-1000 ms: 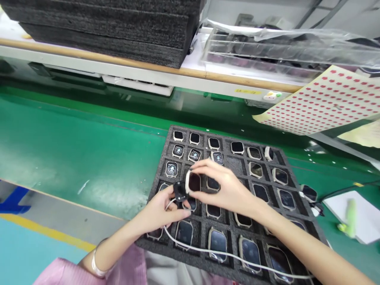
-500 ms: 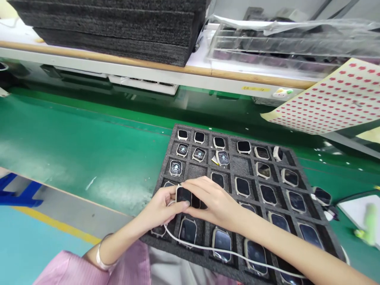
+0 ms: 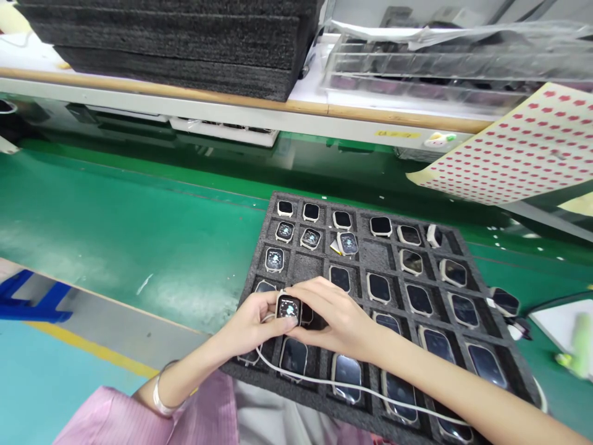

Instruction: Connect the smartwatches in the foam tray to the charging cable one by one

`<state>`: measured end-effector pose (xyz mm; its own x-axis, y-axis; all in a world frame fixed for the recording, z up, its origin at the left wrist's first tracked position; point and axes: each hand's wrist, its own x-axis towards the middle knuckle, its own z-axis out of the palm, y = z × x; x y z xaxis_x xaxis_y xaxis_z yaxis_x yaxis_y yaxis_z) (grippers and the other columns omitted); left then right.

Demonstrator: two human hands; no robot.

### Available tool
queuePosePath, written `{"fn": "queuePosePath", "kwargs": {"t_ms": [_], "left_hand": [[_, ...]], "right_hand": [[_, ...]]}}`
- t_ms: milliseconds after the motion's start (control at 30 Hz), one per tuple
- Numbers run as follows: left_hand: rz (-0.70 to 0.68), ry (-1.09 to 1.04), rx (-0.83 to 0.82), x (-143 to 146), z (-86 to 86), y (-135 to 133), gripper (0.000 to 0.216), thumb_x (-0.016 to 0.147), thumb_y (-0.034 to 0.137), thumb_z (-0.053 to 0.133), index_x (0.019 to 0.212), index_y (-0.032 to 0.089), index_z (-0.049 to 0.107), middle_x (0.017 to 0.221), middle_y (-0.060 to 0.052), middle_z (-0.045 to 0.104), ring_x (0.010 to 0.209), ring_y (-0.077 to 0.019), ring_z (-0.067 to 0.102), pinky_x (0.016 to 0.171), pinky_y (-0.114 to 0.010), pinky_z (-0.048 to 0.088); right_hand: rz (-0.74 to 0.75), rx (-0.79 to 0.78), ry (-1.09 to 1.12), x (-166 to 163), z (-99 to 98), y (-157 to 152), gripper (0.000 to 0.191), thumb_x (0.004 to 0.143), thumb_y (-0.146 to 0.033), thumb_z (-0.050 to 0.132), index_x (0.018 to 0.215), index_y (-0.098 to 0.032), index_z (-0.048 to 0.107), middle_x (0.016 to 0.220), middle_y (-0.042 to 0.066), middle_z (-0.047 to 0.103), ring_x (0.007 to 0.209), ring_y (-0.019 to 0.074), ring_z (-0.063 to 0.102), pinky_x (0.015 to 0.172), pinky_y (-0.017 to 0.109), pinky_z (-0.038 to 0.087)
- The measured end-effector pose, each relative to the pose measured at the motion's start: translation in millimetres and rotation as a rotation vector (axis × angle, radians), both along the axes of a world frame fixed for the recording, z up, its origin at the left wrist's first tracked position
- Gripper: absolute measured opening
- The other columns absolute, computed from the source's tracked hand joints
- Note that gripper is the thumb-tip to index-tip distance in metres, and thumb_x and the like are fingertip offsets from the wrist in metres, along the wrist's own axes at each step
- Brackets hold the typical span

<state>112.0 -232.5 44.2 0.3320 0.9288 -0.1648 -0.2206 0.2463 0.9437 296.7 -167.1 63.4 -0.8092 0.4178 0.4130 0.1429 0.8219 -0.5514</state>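
While over the tray (image 3: pixel 377 254), left hand (image 3: pixel 248 324) opposite right hand (image 3: pixel 336 310), fingers (image 3: pixel 278 326) tight around lit watch (image 3: pixel 290 306)

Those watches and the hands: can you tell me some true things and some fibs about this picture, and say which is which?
1. The left hand holds a smartwatch. True.
2. That smartwatch's screen is dark. False: it is lit.
3. The right hand is far from that smartwatch. False: the right hand is right up by it.
4. A white cable runs over the foam tray. True.
5. The paper's marks are blue. False: the marked sheet has red ones.
6. The black foam stack is on the shelf. True.
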Motion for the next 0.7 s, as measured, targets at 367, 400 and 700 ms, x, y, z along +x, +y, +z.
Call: {"fn": "queuePosePath", "kwargs": {"t_ms": [367, 400, 700], "left_hand": [[-0.022, 0.072, 0.019, -0.7, -0.3, -0.5, 0.025, 0.083, 0.032, 0.065, 0.097, 0.012, 0.060, 0.086, -0.004, 0.058, 0.080, -0.0162, 0.049, 0.073, -0.025, 0.038], [-0.026, 0.075, 0.019, -0.7, 0.0, -0.6, 0.025, 0.083, 0.032, 0.065, 0.096, 0.012, 0.060, 0.086, -0.004, 0.057, 0.079, -0.0161, 0.049, 0.072, -0.025, 0.038], [-0.077, 0.171, 0.009, 4.4, 2.0, -3.7, 0.034, 0.085, 0.033, 0.062, 0.113, 0.016, 0.052, 0.086, 0.000, 0.054, 0.058, -0.0076, 0.036, 0.052, -0.020, 0.030]], "right_hand": [[-0.011, 0.014, -0.049, 1.8, 0.8, 0.0, 0.039, 0.092, -0.036, 0.060, 0.120, -0.012, 0.051, 0.100, 0.013, 0.062, 0.089, 0.0255, 0.058, 0.077, 0.042, 0.049], [-0.012, 0.015, -0.053, 1.7, 1.0, -0.5, 0.039, 0.092, -0.037, 0.060, 0.120, -0.012, 0.051, 0.100, 0.013, 0.062, 0.090, 0.0257, 0.058, 0.077, 0.042, 0.049], [-0.048, -0.129, -0.026, 6.7, 14.3, 18.8, 0.031, 0.081, -0.027, 0.069, 0.108, -0.016, 0.057, 0.102, 0.009, 0.060, 0.094, 0.0249, 0.057, 0.082, 0.041, 0.047]]}}
